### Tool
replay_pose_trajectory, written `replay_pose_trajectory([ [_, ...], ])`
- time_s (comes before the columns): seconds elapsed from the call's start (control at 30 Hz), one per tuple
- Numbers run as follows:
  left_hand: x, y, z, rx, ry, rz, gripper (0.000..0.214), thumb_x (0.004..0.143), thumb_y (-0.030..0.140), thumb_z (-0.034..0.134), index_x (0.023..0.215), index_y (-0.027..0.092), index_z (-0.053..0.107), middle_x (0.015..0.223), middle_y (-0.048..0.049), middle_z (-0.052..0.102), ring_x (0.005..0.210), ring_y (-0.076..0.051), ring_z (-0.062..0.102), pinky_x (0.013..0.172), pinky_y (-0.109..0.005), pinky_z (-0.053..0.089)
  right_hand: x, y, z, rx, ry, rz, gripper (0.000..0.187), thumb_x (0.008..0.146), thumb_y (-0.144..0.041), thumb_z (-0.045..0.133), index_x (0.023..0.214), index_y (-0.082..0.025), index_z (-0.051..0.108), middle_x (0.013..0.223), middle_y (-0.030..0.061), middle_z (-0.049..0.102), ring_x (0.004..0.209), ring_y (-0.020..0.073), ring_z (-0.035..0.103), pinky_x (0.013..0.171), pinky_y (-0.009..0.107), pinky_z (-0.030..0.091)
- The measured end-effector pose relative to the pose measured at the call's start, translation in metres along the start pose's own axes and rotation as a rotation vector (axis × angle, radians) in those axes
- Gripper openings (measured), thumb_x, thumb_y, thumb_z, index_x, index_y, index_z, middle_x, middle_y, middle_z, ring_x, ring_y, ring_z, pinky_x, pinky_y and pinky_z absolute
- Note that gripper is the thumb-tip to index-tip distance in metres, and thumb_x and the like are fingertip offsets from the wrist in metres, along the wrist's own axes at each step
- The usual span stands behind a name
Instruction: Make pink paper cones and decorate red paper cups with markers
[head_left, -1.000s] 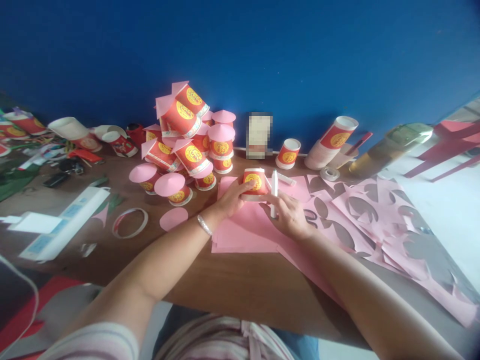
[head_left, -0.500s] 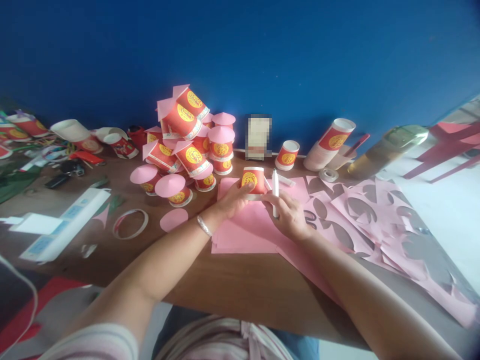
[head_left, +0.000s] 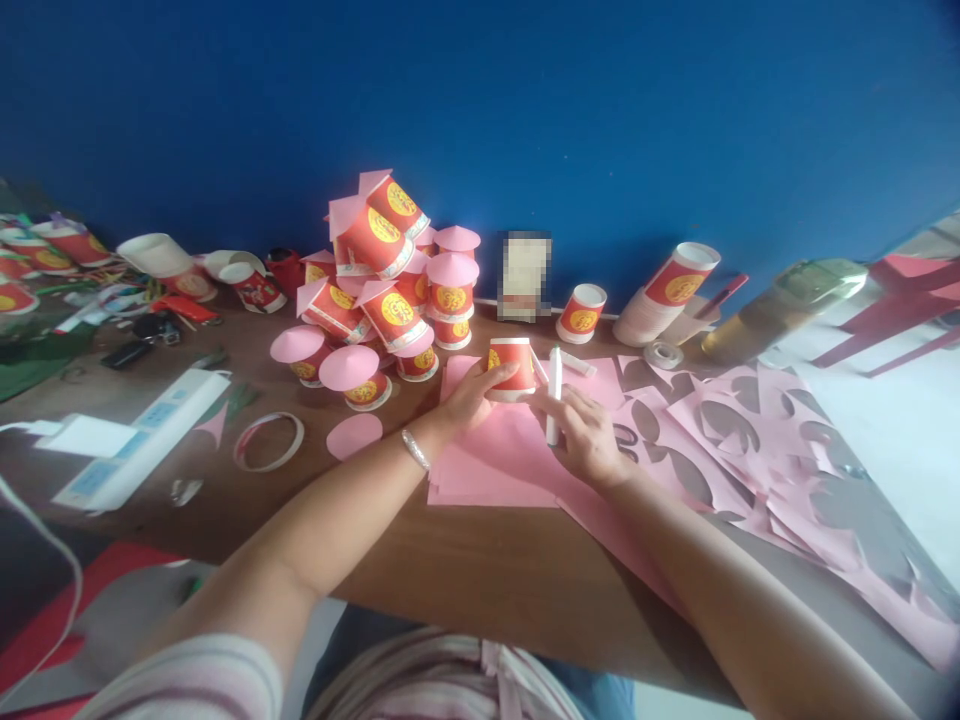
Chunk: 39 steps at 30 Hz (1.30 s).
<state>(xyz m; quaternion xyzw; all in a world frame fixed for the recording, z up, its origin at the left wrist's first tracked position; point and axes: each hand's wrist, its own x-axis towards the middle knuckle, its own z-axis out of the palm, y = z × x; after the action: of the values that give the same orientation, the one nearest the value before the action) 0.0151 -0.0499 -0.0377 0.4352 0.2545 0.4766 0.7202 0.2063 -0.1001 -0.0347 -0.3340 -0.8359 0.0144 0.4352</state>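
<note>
My left hand (head_left: pixel 466 396) is closed round a small red paper cup (head_left: pixel 513 362) with a yellow emblem, which stands upside down on a stack of pink paper sheets (head_left: pixel 491 462). My right hand (head_left: pixel 587 436) is just right of the cup, fingers curled round a white marker (head_left: pixel 554 394) that points up beside the cup's base. Both hands rest on the pink paper.
A heap of red cups with pink paper tops (head_left: pixel 386 283) lies behind left. A single cup (head_left: pixel 580 313) and a leaning stack of cups (head_left: pixel 666 291) stand near the blue wall. Cut pink scraps (head_left: pixel 757 440) spread right. A tape ring (head_left: pixel 268 441), a pink disc (head_left: pixel 354 435) and a white power strip (head_left: pixel 142 437) lie left.
The cup has been turned a little in my left hand, so its emblem now faces further left. The marker hand has barely shifted; the view has moved slightly.
</note>
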Motion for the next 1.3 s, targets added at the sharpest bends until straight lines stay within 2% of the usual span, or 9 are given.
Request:
replay_pose_trajectory([
  [0.1,0.004,-0.002,-0.006,-0.041,0.065,0.005,0.030,0.084,0.047,0.076,0.096,0.019,0.074,0.089,-0.0027,0.074,0.090,-0.022,0.074,0.089,-0.038,0.055,0.004,-0.010,0.000,0.319,0.128,0.260,0.024,0.102,-0.027,0.053,0.122,-0.028,0.068,0.084,0.0036,0.069,0.073,0.0194,0.066,0.068,0.036,0.057],
  [0.2,0.006,-0.002,-0.008,-0.063,0.113,0.012,0.038,0.079,0.052,0.080,0.094,0.018,0.073,0.076,-0.0010,0.072,0.079,-0.022,0.074,0.084,-0.039,0.057,0.010,-0.015,0.001,0.585,0.245,0.484,0.029,0.104,-0.043,0.052,0.122,-0.026,0.067,0.077,0.0004,0.063,0.065,0.0161,0.061,0.064,0.034,0.057],
  [0.37,0.006,0.001,-0.001,-0.107,0.154,0.065,0.040,0.082,0.054,0.077,0.098,0.018,0.072,0.088,-0.0042,0.073,0.088,-0.022,0.071,0.076,-0.036,0.057,0.015,-0.014,0.000,0.758,0.353,0.642,0.030,0.095,-0.052,0.064,0.088,-0.023,0.063,0.072,-0.0011,0.062,0.059,0.0141,0.059,0.060,0.031,0.055],
  [0.43,0.005,0.004,0.002,-0.086,0.144,0.080,0.035,0.084,0.052,0.075,0.098,0.020,0.074,0.092,-0.0046,0.073,0.093,-0.023,0.070,0.079,-0.037,0.058,0.015,-0.014,0.001,0.793,0.331,0.659,0.032,0.093,-0.048,0.069,0.079,-0.024,0.055,0.058,-0.0062,0.052,0.051,0.0122,0.052,0.058,0.030,0.055],
  [0.53,0.003,0.009,0.004,-0.031,0.111,0.077,0.026,0.084,0.046,0.074,0.091,0.020,0.075,0.092,-0.0054,0.074,0.095,-0.025,0.069,0.087,-0.040,0.058,0.015,-0.015,0.001,0.836,0.310,0.678,0.029,0.096,-0.046,0.066,0.081,-0.025,0.052,0.053,-0.0100,0.044,0.044,0.0101,0.043,0.055,0.030,0.055],
  [0.73,-0.001,0.012,0.004,0.035,0.047,0.039,0.028,0.087,0.045,0.070,0.086,0.017,0.075,0.091,-0.0070,0.075,0.094,-0.026,0.070,0.085,-0.042,0.058,0.010,-0.020,0.000,0.843,0.200,0.570,0.023,0.098,-0.046,0.063,0.094,-0.023,0.063,0.069,-0.0019,0.062,0.060,0.0150,0.060,0.061,0.033,0.054],
  [0.93,-0.002,0.011,0.004,0.005,-0.011,0.046,0.026,0.090,0.042,0.067,0.091,0.017,0.075,0.090,-0.0063,0.075,0.093,-0.025,0.070,0.087,-0.037,0.054,0.008,-0.025,-0.001,0.827,0.134,0.577,0.026,0.093,-0.039,0.072,0.081,-0.023,0.056,0.062,-0.0047,0.058,0.058,0.0141,0.058,0.059,0.031,0.052],
  [1.1,0.000,0.010,0.001,0.006,-0.057,0.043,0.027,0.090,0.041,0.066,0.097,0.015,0.073,0.092,-0.0066,0.075,0.090,-0.023,0.071,0.086,-0.035,0.054,0.006,-0.022,0.000,0.860,0.137,0.576,0.017,0.098,-0.038,0.065,0.096,-0.022,0.064,0.071,-0.0019,0.063,0.062,0.0143,0.060,0.060,0.031,0.052],
  [1.3,0.000,0.006,-0.002,0.056,-0.156,0.054,0.034,0.092,0.046,0.066,0.105,0.015,0.072,0.099,-0.0092,0.075,0.095,-0.025,0.072,0.084,-0.036,0.055,0.006,-0.024,-0.002,0.767,0.031,0.535,0.013,0.097,-0.035,0.066,0.100,-0.022,0.066,0.078,-0.0004,0.066,0.068,0.0149,0.064,0.065,0.032,0.052],
])
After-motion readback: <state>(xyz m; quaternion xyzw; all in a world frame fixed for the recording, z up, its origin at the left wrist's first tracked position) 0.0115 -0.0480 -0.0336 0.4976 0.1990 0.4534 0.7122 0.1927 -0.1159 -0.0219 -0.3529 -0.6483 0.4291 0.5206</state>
